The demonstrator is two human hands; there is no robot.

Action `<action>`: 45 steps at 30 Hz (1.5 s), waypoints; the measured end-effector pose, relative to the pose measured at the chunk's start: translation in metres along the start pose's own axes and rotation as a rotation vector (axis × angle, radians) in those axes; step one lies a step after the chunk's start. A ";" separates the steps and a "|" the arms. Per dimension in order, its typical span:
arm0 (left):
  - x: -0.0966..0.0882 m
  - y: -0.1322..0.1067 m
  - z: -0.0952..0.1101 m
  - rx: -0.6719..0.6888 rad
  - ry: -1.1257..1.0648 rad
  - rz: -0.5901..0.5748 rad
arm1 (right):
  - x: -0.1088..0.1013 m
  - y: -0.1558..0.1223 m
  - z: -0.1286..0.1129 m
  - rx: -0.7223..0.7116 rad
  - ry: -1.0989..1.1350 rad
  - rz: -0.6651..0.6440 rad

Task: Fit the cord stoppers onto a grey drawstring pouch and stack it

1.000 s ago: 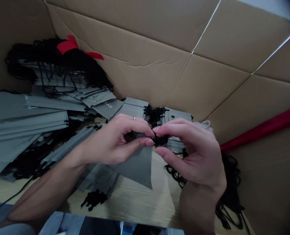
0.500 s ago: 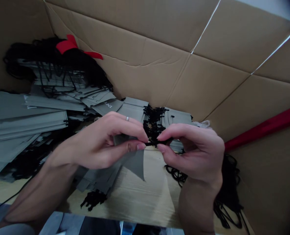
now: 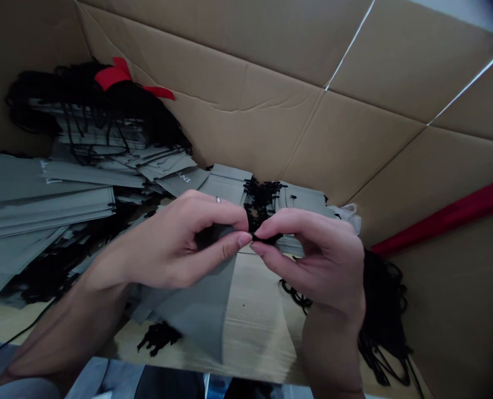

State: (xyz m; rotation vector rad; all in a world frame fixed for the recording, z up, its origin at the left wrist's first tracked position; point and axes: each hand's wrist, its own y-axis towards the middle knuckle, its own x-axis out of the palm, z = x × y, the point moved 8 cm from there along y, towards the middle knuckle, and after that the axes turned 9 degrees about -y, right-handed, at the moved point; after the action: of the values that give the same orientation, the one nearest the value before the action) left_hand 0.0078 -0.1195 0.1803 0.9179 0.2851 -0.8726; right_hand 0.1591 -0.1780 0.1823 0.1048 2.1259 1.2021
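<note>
My left hand [image 3: 188,241], with a ring on one finger, pinches the edge of a grey fabric drawstring pouch [image 3: 202,310]. The pouch hangs down below that hand over the table. Thumb and forefinger of my right hand [image 3: 319,255] are closed on a short piece of black cord [image 3: 270,240] at the pouch's edge. The fingertips of both hands nearly meet, so the exact spot where cord and fabric join is hidden.
Stacks of grey pouches [image 3: 80,205] cover the left side, with a bundle of black cords [image 3: 146,119] and a red strip [image 3: 115,77] on top. More pouches [image 3: 229,173] lie behind my hands. Black cords [image 3: 385,321] lie at right. Cardboard walls [image 3: 246,94] surround the wooden table [image 3: 263,327].
My right hand has moved slightly left, closing the gap to the left fingertips. More of the grey pouch now hangs down below my left hand.
</note>
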 end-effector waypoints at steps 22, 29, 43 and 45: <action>-0.002 -0.002 0.001 0.007 0.024 0.028 | 0.000 0.002 0.029 0.189 0.181 -0.105; 0.004 0.002 0.000 0.032 0.044 -0.003 | -0.009 0.001 0.026 0.183 0.043 0.009; -0.001 0.000 0.000 0.026 0.038 0.047 | -0.009 -0.002 0.019 0.169 0.117 -0.003; 0.000 0.001 -0.001 0.040 0.034 0.038 | -0.005 -0.002 0.016 0.137 0.173 -0.042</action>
State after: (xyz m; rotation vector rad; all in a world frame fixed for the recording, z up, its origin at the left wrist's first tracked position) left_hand 0.0082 -0.1188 0.1802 0.9733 0.2793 -0.8307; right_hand 0.1727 -0.1696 0.1783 0.0166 2.3490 1.0736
